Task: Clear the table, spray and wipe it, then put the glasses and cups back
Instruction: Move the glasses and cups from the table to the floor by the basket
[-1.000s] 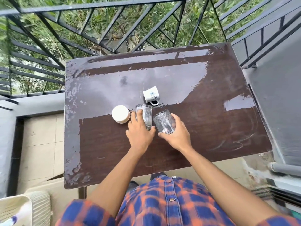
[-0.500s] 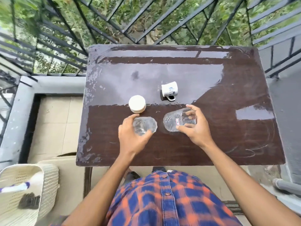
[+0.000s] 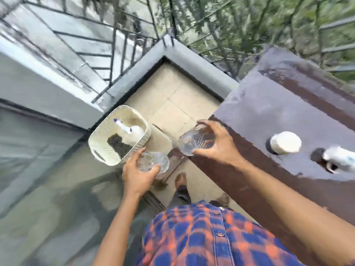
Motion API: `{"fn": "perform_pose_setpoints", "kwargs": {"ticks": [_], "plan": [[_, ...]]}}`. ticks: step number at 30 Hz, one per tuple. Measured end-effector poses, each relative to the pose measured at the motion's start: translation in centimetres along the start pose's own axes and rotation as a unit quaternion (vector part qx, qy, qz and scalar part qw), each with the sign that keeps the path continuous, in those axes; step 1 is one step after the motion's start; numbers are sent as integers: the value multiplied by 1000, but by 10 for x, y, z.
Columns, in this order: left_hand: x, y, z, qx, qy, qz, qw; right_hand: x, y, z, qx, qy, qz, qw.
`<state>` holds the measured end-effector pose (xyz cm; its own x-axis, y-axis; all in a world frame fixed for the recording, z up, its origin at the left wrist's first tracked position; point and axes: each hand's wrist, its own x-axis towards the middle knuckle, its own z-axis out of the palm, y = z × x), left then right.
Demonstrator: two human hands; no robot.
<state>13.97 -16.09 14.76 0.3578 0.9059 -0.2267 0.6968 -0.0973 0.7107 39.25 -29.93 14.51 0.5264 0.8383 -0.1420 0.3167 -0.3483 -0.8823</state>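
Just to the left of the left hand's fingers, a cream woven basket stands on the floor, and inside it lie a white spray bottle with a blue tip and a dark cloth. Next comes the left hand. Its fingers and thumb are curled around a clear patterned glass, the fingers on the far side and the thumb on the near side, so this glass sits between them, above the floor and off the table. A little right of this thumb and nearer to the person, a foot stands on the beige tiles. Further right, the right hand grips a second glass, which is tilted. The fingers arch over its far side and the thumb presses on its near side. This glass hangs in the air at the left corner of the brown table, to the left of the palm. Well apart from these fingers, to their right on the shiny tabletop, a white cup shows a flat white top. Beyond it a white mug lies on its side, blurred, with its handle toward the near edge. At the bottom, between the two forearms, is an orange and blue checked shirt.
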Motion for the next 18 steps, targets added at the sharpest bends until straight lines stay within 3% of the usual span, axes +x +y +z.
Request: {"fn": "perform_pose_setpoints", "kwargs": {"ticks": [4,7,10,14,18], "plan": [[8,-56,-9,-33,73,-109,991,43,-27,83,-70,-106,-42,991],[21,-98,-10,-35,96,-198,975,68,-28,148,-127,-187,5,974],[36,-135,0,-54,119,-262,956,86,-11,203,-168,-210,58,961],[49,-171,20,-62,127,-297,944,93,17,246,-201,-228,83,949],[57,-208,38,-61,138,-316,937,92,41,284,-236,-264,45,934]]}}
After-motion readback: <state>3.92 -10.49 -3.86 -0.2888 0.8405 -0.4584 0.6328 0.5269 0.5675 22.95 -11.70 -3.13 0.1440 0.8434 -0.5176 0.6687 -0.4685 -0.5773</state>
